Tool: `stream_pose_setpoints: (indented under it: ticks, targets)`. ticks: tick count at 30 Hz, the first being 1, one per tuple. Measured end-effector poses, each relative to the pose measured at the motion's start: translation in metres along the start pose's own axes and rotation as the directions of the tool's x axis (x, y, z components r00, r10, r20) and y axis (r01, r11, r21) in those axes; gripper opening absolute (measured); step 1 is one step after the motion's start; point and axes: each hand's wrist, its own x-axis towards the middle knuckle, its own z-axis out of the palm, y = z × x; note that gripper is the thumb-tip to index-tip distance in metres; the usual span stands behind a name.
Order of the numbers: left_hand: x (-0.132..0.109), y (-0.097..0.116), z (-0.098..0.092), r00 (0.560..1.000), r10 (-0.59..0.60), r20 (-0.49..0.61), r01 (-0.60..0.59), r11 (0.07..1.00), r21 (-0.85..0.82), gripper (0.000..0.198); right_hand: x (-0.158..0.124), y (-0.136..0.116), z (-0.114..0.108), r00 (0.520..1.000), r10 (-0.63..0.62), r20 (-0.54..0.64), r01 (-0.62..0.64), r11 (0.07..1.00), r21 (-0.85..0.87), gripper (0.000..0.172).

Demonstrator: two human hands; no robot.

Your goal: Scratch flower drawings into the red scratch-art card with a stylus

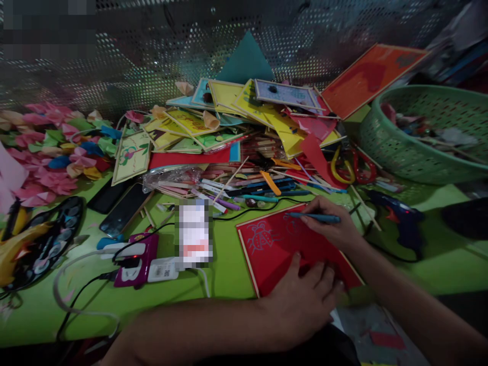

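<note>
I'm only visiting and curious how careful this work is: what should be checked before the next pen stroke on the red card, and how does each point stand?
1. The left hand lies flat on the red card, pinning it: ok.
2. The right hand grips the blue pen: ok.
3. Pen tip touching the card: cannot tell.
4. The ladybug drawing is uncovered by both hands: ok.
5. The glue gun lies apart from the card: ok.
</note>
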Motion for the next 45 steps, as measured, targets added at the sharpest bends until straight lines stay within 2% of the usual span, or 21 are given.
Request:
stream_pose_setpoints:
  ticks: [10,16,18,22,24,31,36,41,45]
  targets:
    - [0.001,0.002,0.003,1.000,-0.007,0.000,0.007,1.000,-0.016,0.050,0.001,-0.007,0.004,0.994,-0.025,0.108,0.016,0.996,0.083,0.014]
    - [0.000,0.001,-0.001,0.998,0.010,0.060,-0.010,1.000,-0.006,0.052,0.000,-0.006,0.003,0.983,0.005,0.183,-0.022,0.996,0.089,0.017]
    - [0.000,0.000,-0.003,0.998,0.014,0.062,-0.014,1.000,-0.007,0.052,0.000,-0.005,0.001,0.987,0.022,0.159,-0.040,0.993,0.109,0.018]
    - [0.000,-0.001,-0.001,1.000,0.002,0.017,-0.001,1.000,-0.012,0.051,0.001,0.001,-0.004,0.998,0.062,-0.027,-0.057,0.987,0.153,0.023]
    - [0.000,0.000,0.001,1.000,-0.001,-0.007,0.001,1.000,-0.011,0.051,0.002,0.002,-0.006,0.995,0.062,-0.082,-0.050,0.989,0.138,0.023]
    - [0.000,0.000,0.001,0.999,0.014,0.042,-0.013,1.000,-0.004,0.052,0.004,-0.003,-0.006,0.995,0.058,-0.077,-0.049,0.993,0.109,0.020]
    - [0.000,-0.001,0.000,0.998,0.018,0.065,-0.018,1.000,-0.001,0.055,0.004,-0.004,-0.005,0.999,0.030,-0.031,-0.026,0.994,0.104,0.015]
    - [0.000,-0.002,-0.002,1.000,0.015,0.023,-0.016,1.000,0.006,0.052,0.002,-0.003,-0.004,1.000,0.012,-0.022,-0.010,0.998,0.061,0.012]
    - [0.001,-0.003,-0.003,0.999,0.018,0.032,-0.018,1.000,0.002,0.051,0.001,-0.001,-0.003,0.999,-0.006,-0.044,0.007,1.000,0.013,0.012]
